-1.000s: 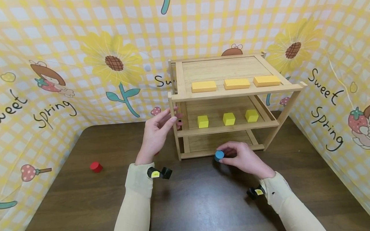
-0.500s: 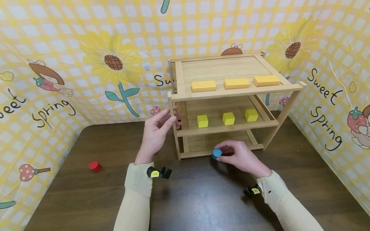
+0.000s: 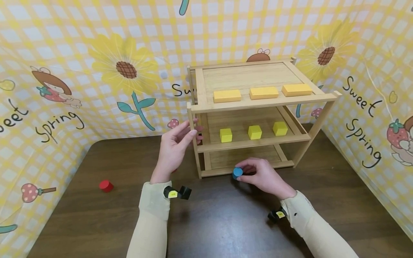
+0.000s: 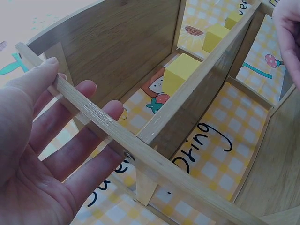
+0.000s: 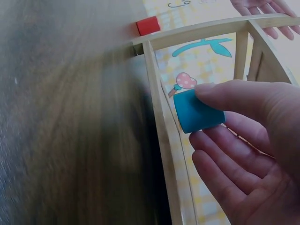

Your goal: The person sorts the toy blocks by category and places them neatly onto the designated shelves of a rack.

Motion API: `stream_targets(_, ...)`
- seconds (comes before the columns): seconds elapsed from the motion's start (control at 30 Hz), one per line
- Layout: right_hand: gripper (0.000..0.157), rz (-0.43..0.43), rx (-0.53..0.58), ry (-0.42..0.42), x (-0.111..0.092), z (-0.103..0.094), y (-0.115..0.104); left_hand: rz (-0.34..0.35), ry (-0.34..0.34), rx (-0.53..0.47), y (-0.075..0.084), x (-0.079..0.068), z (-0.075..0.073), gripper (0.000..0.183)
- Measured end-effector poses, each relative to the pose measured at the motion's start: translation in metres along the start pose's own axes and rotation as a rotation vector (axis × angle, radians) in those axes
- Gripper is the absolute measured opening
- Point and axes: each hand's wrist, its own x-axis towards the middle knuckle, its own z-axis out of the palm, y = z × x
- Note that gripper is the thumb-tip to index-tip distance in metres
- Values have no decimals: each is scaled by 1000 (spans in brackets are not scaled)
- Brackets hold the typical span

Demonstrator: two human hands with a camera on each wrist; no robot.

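Observation:
My right hand [image 3: 264,177] pinches a blue cylinder block [image 3: 237,173] between thumb and fingers, in front of the bottom tier of a wooden shelf rack [image 3: 255,143]. In the right wrist view the blue block [image 5: 194,115] overlaps the rack's bottom frame. My left hand [image 3: 172,152] holds the rack's front left post; in the left wrist view the thumb lies on the near side of the post [image 4: 103,119] and the fingers reach behind it. Three yellow cubes [image 3: 255,132] stand along the middle tier, and three orange-yellow bars [image 3: 264,93] lie along the top tier.
A red cylinder block [image 3: 106,186] sits on the dark wooden table [image 3: 219,222], left of my left arm. A red block [image 5: 148,26] also shows beside the rack in the right wrist view. Checkered cloth [image 3: 135,21] with sunflowers surrounds the table.
My right hand has moved a little left along the rack's bottom front edge with the blue cylinder block in its grip. My left hand has stayed at the post.

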Motion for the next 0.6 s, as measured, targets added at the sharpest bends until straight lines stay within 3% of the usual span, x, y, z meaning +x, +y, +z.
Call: stream_targets(0.6,29,1,15,97,13,20,-1,-24,32,69,0,-2,0,40)
